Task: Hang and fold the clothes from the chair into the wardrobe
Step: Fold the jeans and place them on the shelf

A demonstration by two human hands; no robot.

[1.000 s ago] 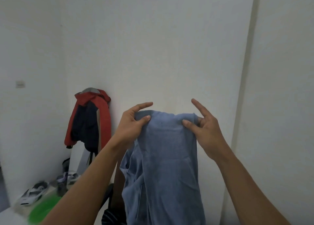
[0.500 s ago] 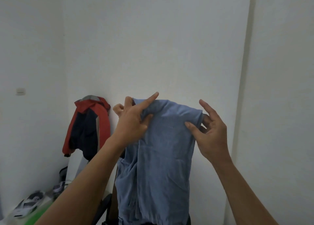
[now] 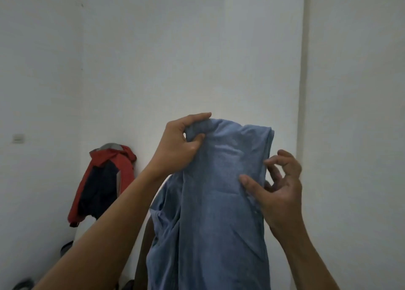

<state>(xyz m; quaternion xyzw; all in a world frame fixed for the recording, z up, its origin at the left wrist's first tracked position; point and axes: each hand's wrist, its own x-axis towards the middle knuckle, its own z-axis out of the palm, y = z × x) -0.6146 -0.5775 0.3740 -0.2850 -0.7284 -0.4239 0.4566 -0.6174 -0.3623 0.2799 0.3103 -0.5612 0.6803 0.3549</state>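
A light blue garment (image 3: 219, 202) hangs in front of me, held up at chest height and draping down out of the frame. My left hand (image 3: 179, 145) grips its top left corner with curled fingers and thumb. My right hand (image 3: 276, 186) is lower on the right edge, thumb pressed on the front of the cloth and fingers curled behind it, pinching the fabric. The chair and the wardrobe interior are hidden behind the garment or out of frame.
A red and dark jacket (image 3: 103, 180) hangs on the white wall at the left. A wall switch (image 3: 18, 138) sits further left. A tall white panel edge (image 3: 303, 92) runs down the right. Dark items (image 3: 24, 284) lie at floor level bottom left.
Both hands have lifted the blue garment higher. My left hand has closed fully on the top corner. My right hand has slid down the right edge.
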